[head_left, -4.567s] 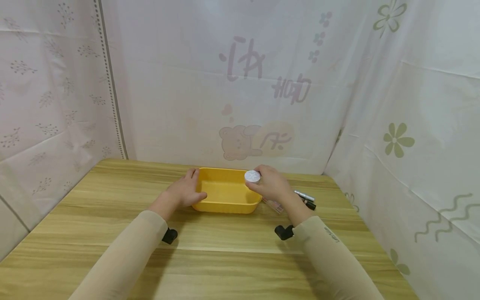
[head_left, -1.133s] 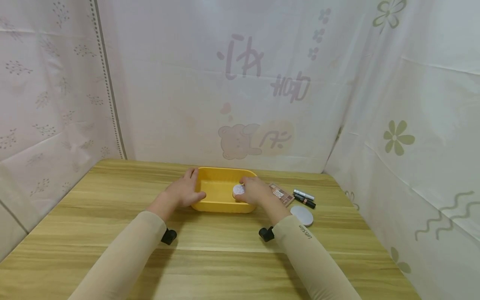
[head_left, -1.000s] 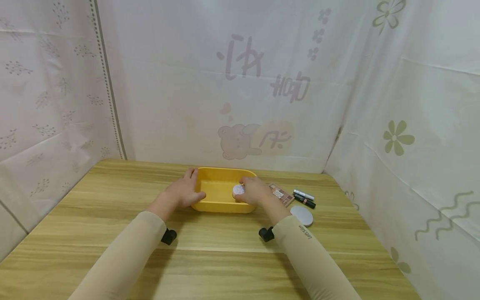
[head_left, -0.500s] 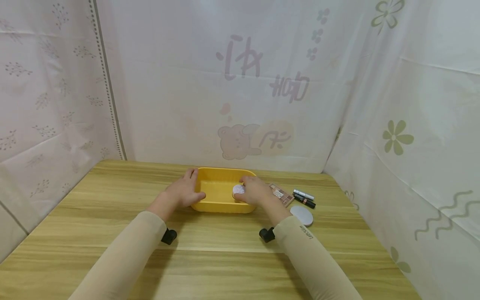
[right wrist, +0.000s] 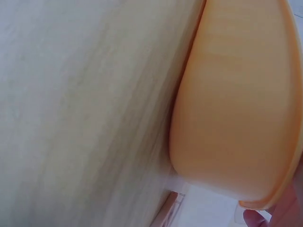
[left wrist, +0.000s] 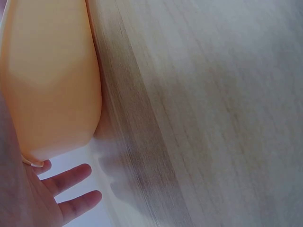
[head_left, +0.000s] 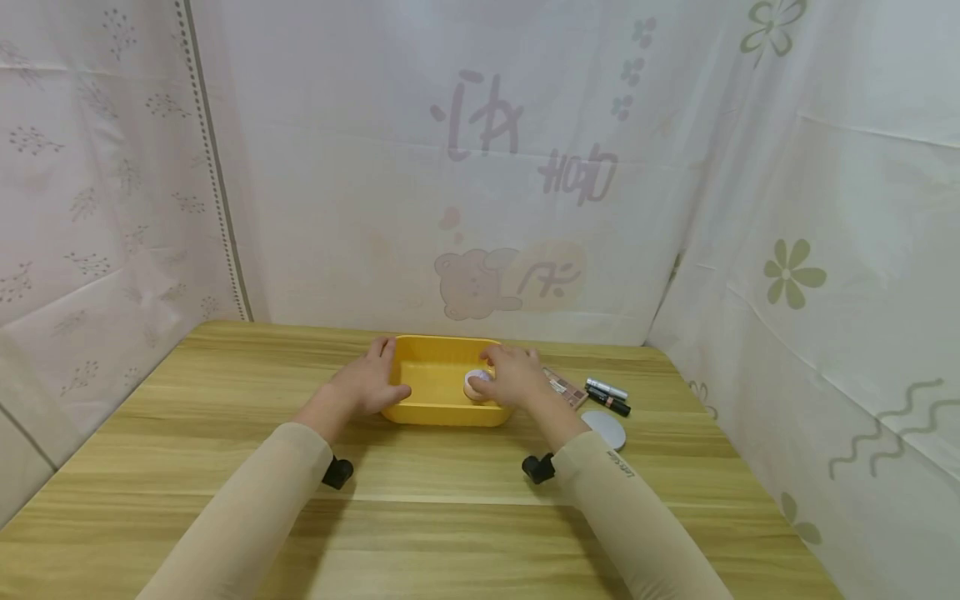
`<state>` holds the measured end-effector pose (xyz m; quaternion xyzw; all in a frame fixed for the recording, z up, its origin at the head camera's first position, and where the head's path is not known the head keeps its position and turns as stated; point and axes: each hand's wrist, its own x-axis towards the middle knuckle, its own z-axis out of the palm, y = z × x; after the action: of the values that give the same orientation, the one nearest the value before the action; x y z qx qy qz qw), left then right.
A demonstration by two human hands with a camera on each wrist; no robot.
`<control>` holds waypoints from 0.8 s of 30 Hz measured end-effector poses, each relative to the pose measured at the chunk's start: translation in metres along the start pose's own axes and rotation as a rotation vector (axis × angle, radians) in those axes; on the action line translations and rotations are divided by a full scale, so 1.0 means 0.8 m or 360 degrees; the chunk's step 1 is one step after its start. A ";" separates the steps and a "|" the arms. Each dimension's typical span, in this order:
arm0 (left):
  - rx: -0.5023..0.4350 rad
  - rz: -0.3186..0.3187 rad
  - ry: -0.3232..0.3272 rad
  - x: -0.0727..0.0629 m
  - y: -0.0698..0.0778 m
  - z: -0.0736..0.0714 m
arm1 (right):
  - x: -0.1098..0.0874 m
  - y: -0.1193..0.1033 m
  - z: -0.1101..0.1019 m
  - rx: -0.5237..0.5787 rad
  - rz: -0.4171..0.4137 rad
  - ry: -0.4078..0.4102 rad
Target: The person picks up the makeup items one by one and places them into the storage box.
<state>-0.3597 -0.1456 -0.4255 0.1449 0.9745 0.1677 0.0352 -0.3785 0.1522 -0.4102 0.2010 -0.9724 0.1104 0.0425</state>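
Yellow tub (head_left: 438,412) sits mid-counter (head_left: 225,433), long side toward the person. Left hand (head_left: 367,385) holds the tub's left end: thumb hooked over the near-left rim, fingers lying along the outer wall. Left wrist view shows the tub wall (left wrist: 47,85) against the palm, with two fingers (left wrist: 71,178) straight past the tub's corner, over the counter (left wrist: 213,118).

Right hand (head_left: 513,382) is over the tub's right end, fingers curled down onto a small round jar (head_left: 476,382) with a white top. The jar is inside the tub, at its right side, on or just above the floor; can't tell which. The hand looks to be gripping the jar from above. Right wrist view only shows the tub's outer wall (right wrist: 236,104), the counter (right wrist: 85,118) and a fingertip (right wrist: 255,218) at the rim, so it doesn't confirm the grip.

On the counter right of the tub: eyeshadow palette (head_left: 567,387) just beside the right hand, partly hidden by it; silver tube (head_left: 606,389) and black tube (head_left: 609,403) side by side further right; white round compact (head_left: 606,428) nearer the person, next to the right forearm. Patterned cloth walls (head_left: 480,167) enclose the counter on three sides.
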 end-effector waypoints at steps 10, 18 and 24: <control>-0.0009 0.0001 -0.0012 -0.002 0.003 -0.002 | -0.006 0.004 -0.019 0.0025 -0.0019 0.0068; -0.0003 0.0003 -0.0013 -0.005 0.006 -0.002 | -0.014 0.015 -0.031 0.0069 0.0028 0.0102; 0.0014 0.0013 0.0005 -0.005 0.006 -0.002 | -0.020 0.022 -0.042 0.0028 0.0059 0.0081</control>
<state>-0.3549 -0.1432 -0.4225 0.1486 0.9747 0.1637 0.0325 -0.3693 0.1818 -0.3835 0.1803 -0.9736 0.1248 0.0633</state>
